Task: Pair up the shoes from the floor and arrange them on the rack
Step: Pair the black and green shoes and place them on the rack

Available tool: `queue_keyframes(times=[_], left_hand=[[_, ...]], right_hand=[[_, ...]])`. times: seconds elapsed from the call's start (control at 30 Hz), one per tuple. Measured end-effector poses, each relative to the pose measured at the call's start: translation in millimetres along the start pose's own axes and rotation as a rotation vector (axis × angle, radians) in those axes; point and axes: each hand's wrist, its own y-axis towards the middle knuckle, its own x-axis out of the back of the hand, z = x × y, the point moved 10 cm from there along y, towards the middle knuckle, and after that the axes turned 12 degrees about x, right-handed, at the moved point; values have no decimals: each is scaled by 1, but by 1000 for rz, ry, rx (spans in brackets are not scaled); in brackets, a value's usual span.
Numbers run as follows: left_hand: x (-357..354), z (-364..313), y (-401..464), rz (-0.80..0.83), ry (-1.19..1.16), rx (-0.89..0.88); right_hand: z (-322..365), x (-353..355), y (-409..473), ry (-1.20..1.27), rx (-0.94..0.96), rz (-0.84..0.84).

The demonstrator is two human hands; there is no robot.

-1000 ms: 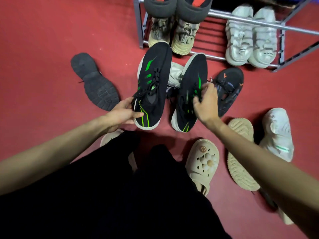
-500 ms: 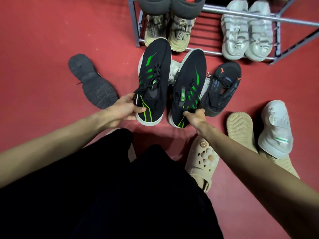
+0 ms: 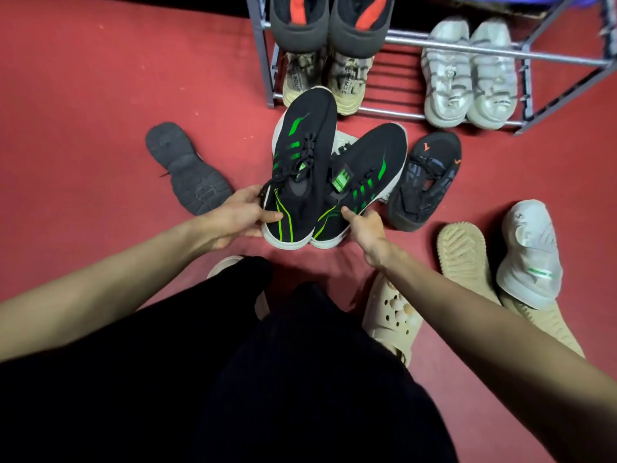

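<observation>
Your left hand point(image 3: 233, 217) grips the heel end of one black-and-green sneaker point(image 3: 302, 168), thumb on top, fingers curled round the outer side. Your right hand point(image 3: 362, 225) grips the heel end of the matching black-and-green sneaker point(image 3: 367, 175), thumb pressed on the upper, other fingers under it and hidden. Both shoes are held above the floor point(image 3: 100, 78), toes pointing toward the rack point(image 3: 500, 53), heels touching, the right-hand shoe tilted outward. A light-soled shoe point(image 3: 344, 142) lies under them, mostly covered.

On the rack's lower level: a beige pair point(image 3: 322, 78) at left, a pale grey pair point(image 3: 467, 78) at right. A dark pair with red insides point(image 3: 330, 18) sits on the level above the beige pair.

On the floor: a dark shoe sole-up point(image 3: 187, 168) left of your hands, a black sneaker with orange marks point(image 3: 425, 182) just beside the right-hand shoe, a tan shoe sole-up point(image 3: 462, 248) and a white sneaker with a green stripe point(image 3: 531, 248) at far right, touching. You wear a beige clog point(image 3: 390, 315) on one foot.
</observation>
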Motion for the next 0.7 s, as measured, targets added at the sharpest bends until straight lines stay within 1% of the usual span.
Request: queue_keyframes(times=[0.07, 0.13, 0.2, 0.37, 0.5, 0.57, 0.7], left_hand=[[-3, -8, -8, 28, -4, -15], [-7, -19, -19, 47, -7, -43], [-11, -33, -30, 47, -10, -77], [-26, -54, -55, 66, 5, -86], [-45, -68, -79, 96, 63, -82], [-55, -79, -89, 110, 80, -75], [-81, -109, -111, 133, 55, -95]], right_hand=[[21, 17, -7, -57, 67, -82], [43, 46, -13, -75, 107, -183], [63, 78, -18, -94, 157, -245], [92, 140, -29, -114, 262, -259], [101, 179, -42, -37, 292, -229], [92, 195, -43, 24, 265, -222], [91, 228, -48, 134, 309, -260]])
